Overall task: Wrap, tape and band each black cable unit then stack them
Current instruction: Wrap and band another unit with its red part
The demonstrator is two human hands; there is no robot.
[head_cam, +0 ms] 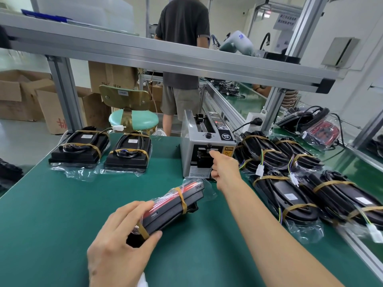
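Left hand (122, 241) in a full grip on a bagged, banded black cable unit (172, 206), tilted on edge over the green bench (62, 204). Right hand (224, 168) at the tape dispenser (207, 146) outlet, fingers narrowed to a pinch; contents not discernible. Finished units (103, 148) behind left; more units (300, 179) at right.

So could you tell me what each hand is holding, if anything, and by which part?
The left hand grips the banded unit by its near end. The right hand reaches to the dispenser slot; whether it pinches tape cannot be told.
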